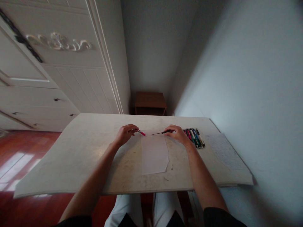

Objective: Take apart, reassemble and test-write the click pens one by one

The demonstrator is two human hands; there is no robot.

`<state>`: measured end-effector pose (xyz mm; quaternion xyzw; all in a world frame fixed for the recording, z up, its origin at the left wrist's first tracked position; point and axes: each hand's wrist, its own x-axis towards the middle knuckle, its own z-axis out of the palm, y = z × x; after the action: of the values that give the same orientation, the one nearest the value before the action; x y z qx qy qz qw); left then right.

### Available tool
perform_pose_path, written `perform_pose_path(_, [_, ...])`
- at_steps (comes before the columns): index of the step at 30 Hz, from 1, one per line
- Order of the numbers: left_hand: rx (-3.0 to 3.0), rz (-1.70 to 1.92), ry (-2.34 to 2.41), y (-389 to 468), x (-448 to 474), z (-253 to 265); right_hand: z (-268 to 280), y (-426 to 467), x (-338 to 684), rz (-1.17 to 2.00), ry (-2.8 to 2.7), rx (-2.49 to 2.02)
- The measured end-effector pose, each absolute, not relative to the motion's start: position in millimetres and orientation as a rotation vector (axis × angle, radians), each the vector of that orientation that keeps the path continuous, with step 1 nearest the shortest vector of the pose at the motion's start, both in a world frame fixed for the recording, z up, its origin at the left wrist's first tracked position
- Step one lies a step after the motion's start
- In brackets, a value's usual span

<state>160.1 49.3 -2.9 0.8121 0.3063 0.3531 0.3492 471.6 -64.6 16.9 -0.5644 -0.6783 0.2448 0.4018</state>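
Note:
My left hand (125,134) is closed on a pen with a pinkish-red end (143,133) that points right and down. Across from it, my right hand (175,132) grips a slim black pen-like piece, and a thin dark rod (157,133) sticks out of it to the left. The tips of the two pieces face each other with a small gap between them. Below both hands lies a sheet of white paper (155,156) with a torn right edge. Several pens (194,138) lie in a row just right of my right hand.
The pale, stained tabletop (90,151) carries small dark marks or scraps near the paper. A sheet with handwriting (223,149) lies at the right, near the wall. A white cabinet (71,75) rises at the left, and a brown wooden stand (151,99) is behind the table.

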Motion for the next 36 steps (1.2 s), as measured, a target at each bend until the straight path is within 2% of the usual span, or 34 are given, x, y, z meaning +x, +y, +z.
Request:
perform_pose_path(9, [2.148, 0.859, 0.908, 54, 156, -5, 20, -67, 479, 0.615, -1.686, -1.449])
perform_pose_path(28, [2.425, 0.878, 0.710, 32, 179, -7, 5, -61, 459, 0.640, -1.663, -1.492])
perform_pose_path(36, [2.520, 0.788, 0.701, 24, 189, -10, 6, -60, 456, 0.463, -1.644, -1.497])
